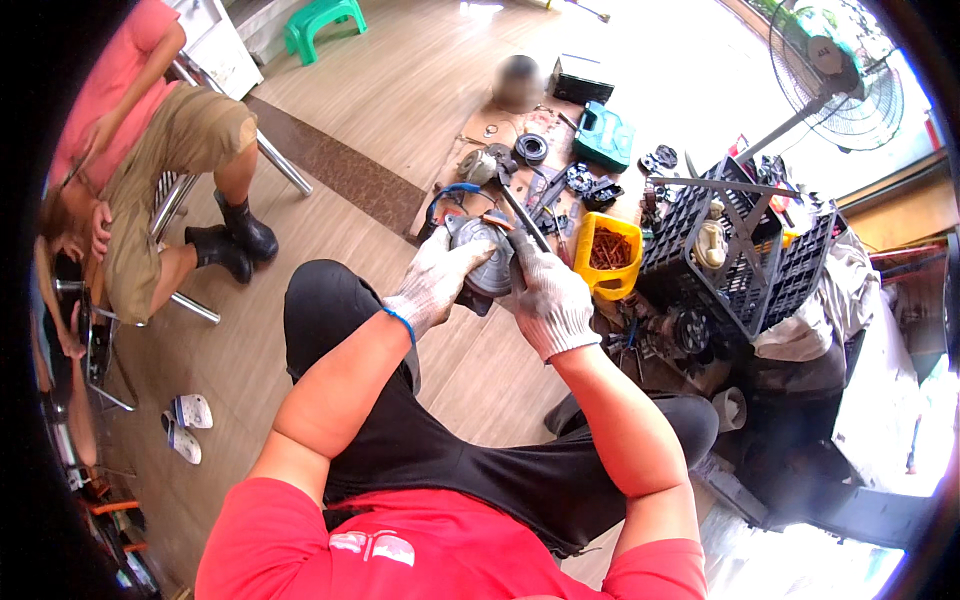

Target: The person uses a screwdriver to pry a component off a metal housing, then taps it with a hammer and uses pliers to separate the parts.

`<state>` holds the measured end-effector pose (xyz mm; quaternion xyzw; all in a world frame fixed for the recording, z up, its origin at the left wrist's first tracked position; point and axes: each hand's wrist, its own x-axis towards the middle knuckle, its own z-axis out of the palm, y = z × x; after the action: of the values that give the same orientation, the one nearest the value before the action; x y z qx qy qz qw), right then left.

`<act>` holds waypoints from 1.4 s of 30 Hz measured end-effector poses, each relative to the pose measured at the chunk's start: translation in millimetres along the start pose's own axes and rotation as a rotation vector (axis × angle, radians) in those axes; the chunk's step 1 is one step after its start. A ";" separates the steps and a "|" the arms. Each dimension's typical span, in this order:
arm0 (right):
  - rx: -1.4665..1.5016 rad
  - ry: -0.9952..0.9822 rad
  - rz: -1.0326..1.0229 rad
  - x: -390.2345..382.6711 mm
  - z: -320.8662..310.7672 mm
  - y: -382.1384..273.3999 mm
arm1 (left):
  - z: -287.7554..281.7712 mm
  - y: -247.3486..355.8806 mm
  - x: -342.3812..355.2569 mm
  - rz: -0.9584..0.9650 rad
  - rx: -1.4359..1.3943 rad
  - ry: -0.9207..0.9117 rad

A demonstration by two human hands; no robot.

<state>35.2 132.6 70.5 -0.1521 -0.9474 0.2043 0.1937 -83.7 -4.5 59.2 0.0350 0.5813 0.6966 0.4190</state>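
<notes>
My left hand [430,285], in a light knit glove with a blue band at the wrist, is closed on a round grey metal housing [482,255]. My right hand [548,300], also gloved, is closed at that housing's right side, its fingertips partly hidden. A long dark bar [525,215] reaches up from beside the right fingers; I cannot tell whether they grip it. Just beyond sit a blue curved piece [462,188], a metal motor-like part [478,165] and a yellow container of rusty fasteners [610,250].
Cardboard [470,130] holds several parts and a teal case [603,135]. Black crates [705,285] and a standing fan [835,70] are at right. A person [180,140] sits at left near white clogs [185,428]; a green stool [320,20] stands behind.
</notes>
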 end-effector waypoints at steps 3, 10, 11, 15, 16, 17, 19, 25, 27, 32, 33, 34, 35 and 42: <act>0.142 -0.119 0.174 7.4 -19.3 14.1 | 10.5 -4.8 8.7 0.255 0.370 0.017; 0.271 -0.497 0.186 26.3 -55.5 28.8 | -11.0 -25.4 8.7 0.204 0.246 -0.140; 0.228 -0.498 0.256 22.3 -45.2 42.1 | -8.4 -38.2 17.0 0.227 0.312 -0.164; 0.061 -0.498 0.139 15.8 -2.1 67.5 | -9.7 -47.2 22.4 0.217 0.446 -0.156; 0.097 -0.485 0.145 15.9 -8.3 65.9 | -17.0 -46.6 31.8 0.254 0.448 -0.182; 0.037 -0.519 0.129 13.4 -9.3 68.5 | -7.3 -43.0 26.5 0.217 0.464 -0.172; -0.113 -0.581 0.022 13.2 -19.8 68.6 | 10.6 -30.2 6.9 0.144 0.492 -0.138; 0.057 -0.527 0.129 -2.1 -63.5 62.2 | 5.5 -45.8 26.6 0.097 0.436 -0.145; -0.005 -0.557 0.088 -1.1 -50.8 73.9 | 15.9 -45.9 25.3 0.062 0.408 -0.117; 0.080 -0.431 0.151 0.8 -51.0 72.1 | 20.5 -41.6 35.9 0.058 0.300 -0.127; 0.090 -0.403 0.178 -3.2 -37.9 81.3 | 26.2 -47.2 38.0 0.040 0.271 -0.154; 0.101 -0.374 0.205 -7.8 -27.2 91.3 | 31.8 -52.5 39.9 0.021 0.243 -0.180; 0.080 -0.404 0.204 -9.5 -40.1 84.8 | 31.4 -52.0 43.0 0.016 0.213 -0.186; 0.038 -0.563 0.248 -9.4 -35.3 88.2 | 44.6 -55.0 51.8 -0.046 0.145 -0.084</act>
<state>77.0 217.5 57.9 -0.2005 -0.9340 0.2782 -0.1000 -63.4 61.1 4.7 0.0811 0.6128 0.6409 0.4551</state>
